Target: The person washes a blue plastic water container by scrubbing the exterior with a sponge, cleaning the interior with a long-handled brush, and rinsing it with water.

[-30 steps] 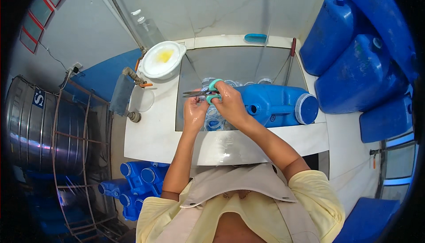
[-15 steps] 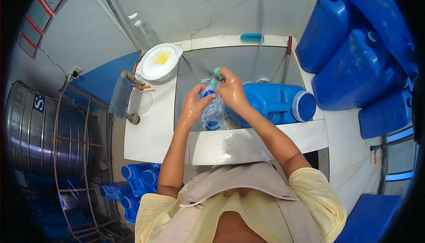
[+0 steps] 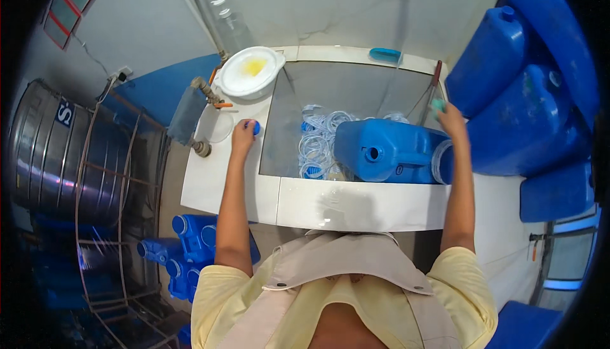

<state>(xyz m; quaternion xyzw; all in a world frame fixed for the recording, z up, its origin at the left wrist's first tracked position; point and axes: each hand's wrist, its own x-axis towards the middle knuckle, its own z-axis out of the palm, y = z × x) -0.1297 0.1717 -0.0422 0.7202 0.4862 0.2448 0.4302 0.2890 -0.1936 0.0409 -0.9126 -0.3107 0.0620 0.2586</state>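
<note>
My left hand (image 3: 243, 138) is over the counter left of the sink, its fingers closed on a small blue cap (image 3: 257, 128). Out at the sink's right side, my right hand (image 3: 452, 121) is closed on a small green scrubbing sponge (image 3: 438, 105), slightly blurred. Between the hands, a blue jug (image 3: 387, 149) lies on its side in the sink (image 3: 279, 139), its small spout uncapped. Left of the jug lies a pile of clear rings (image 3: 316, 149) with several blue caps (image 3: 311, 171) among them.
A white lidded tub (image 3: 251, 72) with a yellow spot stands at the back left, near pump bottles (image 3: 232, 28). A tap (image 3: 206, 91) juts over the counter's left. Large blue containers (image 3: 518, 117) crowd the right. More blue jugs (image 3: 197, 238) sit on the floor at left.
My hands were together over the sink and have moved apart: the left to the left counter with the blue cap, the right to the sink's right side with the green sponge.
</note>
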